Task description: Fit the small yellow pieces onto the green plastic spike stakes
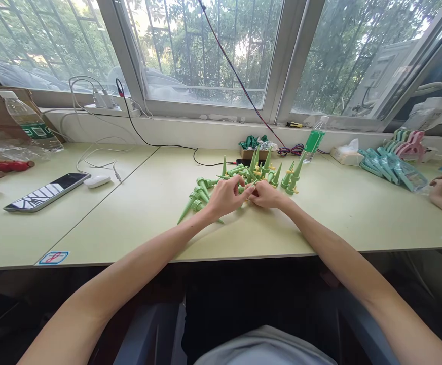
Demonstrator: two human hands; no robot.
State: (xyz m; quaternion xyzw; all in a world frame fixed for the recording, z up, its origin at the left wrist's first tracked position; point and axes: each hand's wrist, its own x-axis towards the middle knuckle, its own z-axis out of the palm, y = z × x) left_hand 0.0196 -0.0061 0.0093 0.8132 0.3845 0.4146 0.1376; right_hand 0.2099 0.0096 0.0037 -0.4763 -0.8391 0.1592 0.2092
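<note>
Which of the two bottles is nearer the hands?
The bottle with the brighter green label, just beyond the green spikes; the other bottle is at the far left, beyond the phone.

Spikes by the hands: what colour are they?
The spikes are light green, best seen in the head view.

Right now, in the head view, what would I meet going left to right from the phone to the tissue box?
Phone, small white object, lying green spikes, left hand, right hand, standing green spike, green-labelled bottle, tissue box.
</note>
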